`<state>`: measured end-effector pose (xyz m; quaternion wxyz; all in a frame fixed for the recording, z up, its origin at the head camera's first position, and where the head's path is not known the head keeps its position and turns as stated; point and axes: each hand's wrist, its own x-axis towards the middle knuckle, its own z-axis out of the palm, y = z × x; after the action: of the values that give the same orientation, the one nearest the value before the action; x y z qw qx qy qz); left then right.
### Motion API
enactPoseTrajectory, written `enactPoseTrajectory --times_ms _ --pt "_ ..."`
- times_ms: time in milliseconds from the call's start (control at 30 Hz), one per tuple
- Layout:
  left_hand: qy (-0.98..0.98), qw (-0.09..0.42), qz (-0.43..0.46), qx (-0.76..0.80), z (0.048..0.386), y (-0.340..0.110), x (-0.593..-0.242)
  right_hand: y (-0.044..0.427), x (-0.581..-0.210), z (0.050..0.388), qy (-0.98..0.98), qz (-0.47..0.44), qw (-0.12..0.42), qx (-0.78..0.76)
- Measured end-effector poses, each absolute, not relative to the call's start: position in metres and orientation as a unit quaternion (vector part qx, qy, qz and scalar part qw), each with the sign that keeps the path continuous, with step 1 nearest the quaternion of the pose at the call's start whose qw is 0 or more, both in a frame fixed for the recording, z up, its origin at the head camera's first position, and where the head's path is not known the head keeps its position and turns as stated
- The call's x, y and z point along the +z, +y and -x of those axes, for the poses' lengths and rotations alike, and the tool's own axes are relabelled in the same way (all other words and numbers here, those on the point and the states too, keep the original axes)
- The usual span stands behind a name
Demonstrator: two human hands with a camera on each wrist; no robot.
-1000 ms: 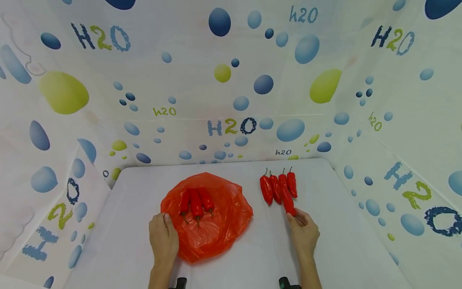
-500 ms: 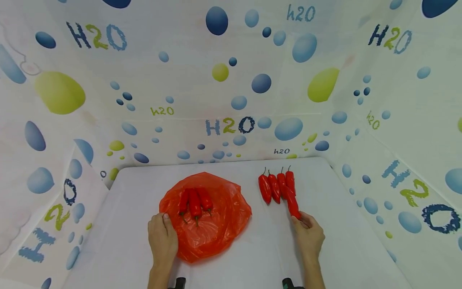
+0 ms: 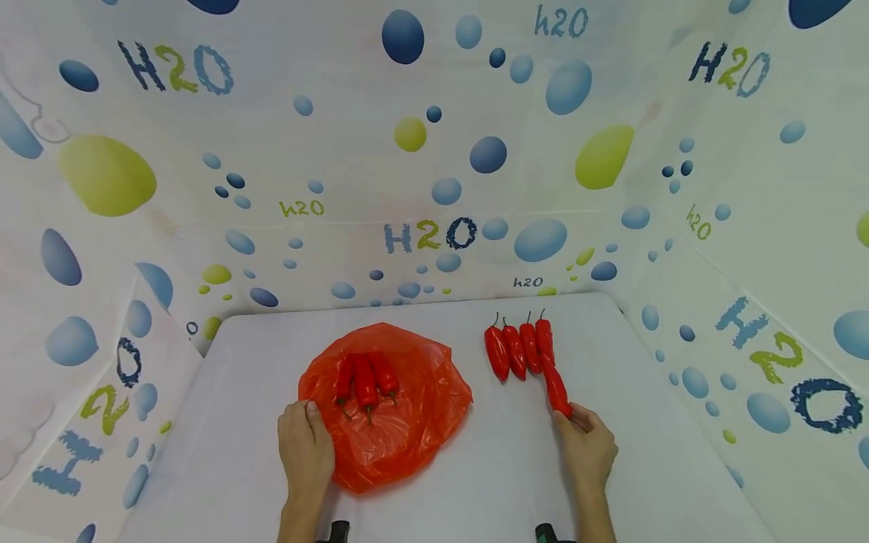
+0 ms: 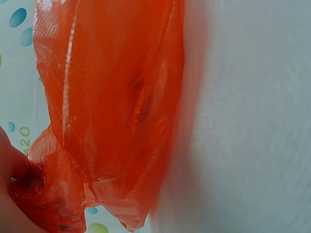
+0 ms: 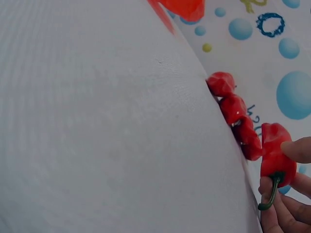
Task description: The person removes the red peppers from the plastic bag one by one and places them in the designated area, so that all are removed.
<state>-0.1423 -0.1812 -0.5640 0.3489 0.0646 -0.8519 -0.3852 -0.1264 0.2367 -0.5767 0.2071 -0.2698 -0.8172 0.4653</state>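
My left hand (image 3: 305, 445) grips the near left edge of an orange-red plastic bag (image 3: 414, 445). In the left wrist view the bag (image 4: 116, 97) bunches up at the fingers. Three red chili peppers (image 3: 365, 381) lie at the bag, stems toward me; whether they are inside or on top I cannot tell. My right hand (image 3: 589, 449) pinches another red chili pepper (image 3: 557, 391) near its stem end, its tip pointing away from me. In the right wrist view the green stem of this pepper (image 5: 278, 150) hangs between the fingers.
Several red chili peppers (image 3: 514, 353) lie side by side at the table's back right, stems toward the wall. A white table (image 3: 652, 467) stands before a curtain (image 3: 339, 136) printed with dots and lettering.
My right hand has moved right and slightly toward me with the chili pepper, which now lies off the end of the rightmost pepper. My left hand stays at the bag.
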Motion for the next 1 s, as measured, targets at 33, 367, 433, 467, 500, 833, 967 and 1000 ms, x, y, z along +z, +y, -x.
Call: enactPoseTrajectory --times_ms 33,367,433,467,500,833,967,1000 --pt "-0.852 0.348 -0.065 -0.386 0.142 -0.181 -0.564 0.237 -0.576 0.126 -0.818 0.27 0.208 0.463" --pt "-0.854 0.342 -0.067 -0.386 0.141 -0.181 -0.562 0.238 -0.576 0.126 -0.826 0.277 0.213 0.443" --pt "-0.855 0.341 -0.067 -0.386 0.141 -0.181 -0.562 0.238 -0.577 0.126 -0.827 0.277 0.216 0.439" --pt "-0.854 0.341 -0.067 -0.386 0.141 -0.181 -0.562 0.238 -0.577 0.126 -0.828 0.277 0.217 0.436" --pt "-0.855 0.34 -0.068 -0.386 0.141 -0.181 -0.562 0.238 -0.578 0.126 -0.829 0.277 0.219 0.434" --pt "-0.854 0.342 -0.067 -0.386 0.142 -0.18 -0.562 0.242 -0.588 0.128 -0.829 0.271 0.236 0.428" --pt "-0.852 0.348 -0.063 -0.386 0.142 -0.18 -0.563 0.242 -0.591 0.129 -0.828 0.273 0.24 0.428" --pt "-0.851 0.349 -0.063 -0.387 0.142 -0.18 -0.563 0.242 -0.592 0.129 -0.828 0.273 0.241 0.427"
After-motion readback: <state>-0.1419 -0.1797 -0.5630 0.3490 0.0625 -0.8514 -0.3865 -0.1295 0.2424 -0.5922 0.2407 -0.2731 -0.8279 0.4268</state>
